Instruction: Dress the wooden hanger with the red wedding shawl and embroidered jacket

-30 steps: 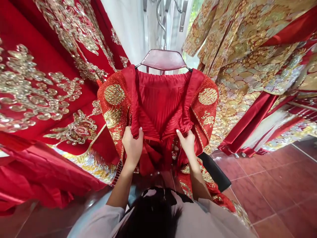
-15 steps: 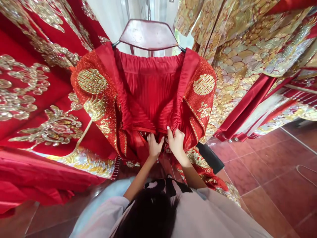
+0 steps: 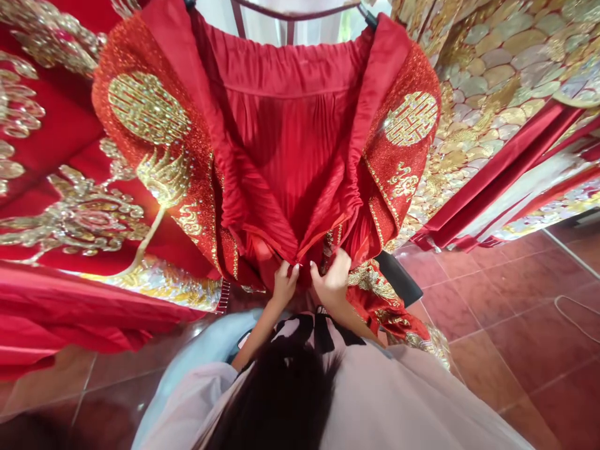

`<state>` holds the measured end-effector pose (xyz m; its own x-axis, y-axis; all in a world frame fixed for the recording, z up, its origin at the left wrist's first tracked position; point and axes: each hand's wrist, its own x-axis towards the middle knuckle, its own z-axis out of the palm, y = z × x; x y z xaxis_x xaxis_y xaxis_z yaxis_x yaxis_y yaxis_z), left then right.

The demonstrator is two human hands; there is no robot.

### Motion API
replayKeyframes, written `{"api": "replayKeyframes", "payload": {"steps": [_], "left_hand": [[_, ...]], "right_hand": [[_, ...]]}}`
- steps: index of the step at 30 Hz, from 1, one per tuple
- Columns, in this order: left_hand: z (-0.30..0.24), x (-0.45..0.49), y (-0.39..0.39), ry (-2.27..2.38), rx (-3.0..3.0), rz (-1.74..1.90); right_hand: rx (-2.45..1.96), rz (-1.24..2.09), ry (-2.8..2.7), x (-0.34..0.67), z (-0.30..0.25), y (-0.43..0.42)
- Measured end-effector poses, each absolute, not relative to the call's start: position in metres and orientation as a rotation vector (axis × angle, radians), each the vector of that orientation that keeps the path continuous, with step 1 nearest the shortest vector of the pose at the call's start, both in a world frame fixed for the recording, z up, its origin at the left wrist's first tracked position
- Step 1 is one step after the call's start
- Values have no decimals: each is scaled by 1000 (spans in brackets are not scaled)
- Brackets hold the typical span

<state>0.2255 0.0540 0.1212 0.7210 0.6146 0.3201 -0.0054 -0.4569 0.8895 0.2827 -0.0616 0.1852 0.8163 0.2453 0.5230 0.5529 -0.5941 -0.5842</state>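
A red pleated skirt (image 3: 293, 162) with a gathered waistband hangs by its clips before me, its waist opening spread in a V. Overlapping panels at both sides carry gold round emblems and embroidery. At the lower point of the V, my left hand (image 3: 282, 286) pinches the red fabric between thumb and fingers. My right hand (image 3: 334, 280) is just beside it, curled on the right edge of the opening, its thumb pointing toward the left hand. Fabric partly hides the fingertips of the right hand. The dark hanger (image 3: 290, 14) shows only its lower bar and clips.
Red garments with gold beadwork (image 3: 94, 209) hang close on the left. A gold scale-patterned garment (image 3: 497, 75) and red-and-white cloth hang on the right. A black flat object (image 3: 400, 278) lies behind the skirt's hem. Reddish floor tiles (image 3: 510, 331) spread below, with a thin cord at right.
The skirt and hanger now appear larger and higher in view. My right hand has gone from the gathered waistband to lower on the opening; the V's edges now meet at the left hand.
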Motion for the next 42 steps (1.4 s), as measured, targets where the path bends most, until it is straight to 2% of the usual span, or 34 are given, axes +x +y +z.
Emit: {"api": "replayKeyframes", "payload": {"steps": [3,9,12,15,18,21,28,39,42], "left_hand": [[122,222,52,492,1887,776],[121,223,49,561,1820,822],[122,222,48,595,1800,841],[122,222,47,592,1789,834],[122,223,46,558,1782,800],[122,224,45,534,1775,763],[124,222,45,535,1791,708],[124,222,48,530,1835,667],[123,223,47,532,1850,681]], "right_hand": [[-2119,-676,-701,269,194,-58],[-2042,-776,-650,264,201,-56],[-2004,-950,-573,274,218,-65],[-1970,-998,-699,280,229,-68],[-1946,-744,-966,276,219,-60],[-2032,-477,-974,270,194,-48],[-2050,-226,-827,271,174,-40],[-1384,772,-226,285,187,-33],[-1285,950,-166,287,192,-30]]}}
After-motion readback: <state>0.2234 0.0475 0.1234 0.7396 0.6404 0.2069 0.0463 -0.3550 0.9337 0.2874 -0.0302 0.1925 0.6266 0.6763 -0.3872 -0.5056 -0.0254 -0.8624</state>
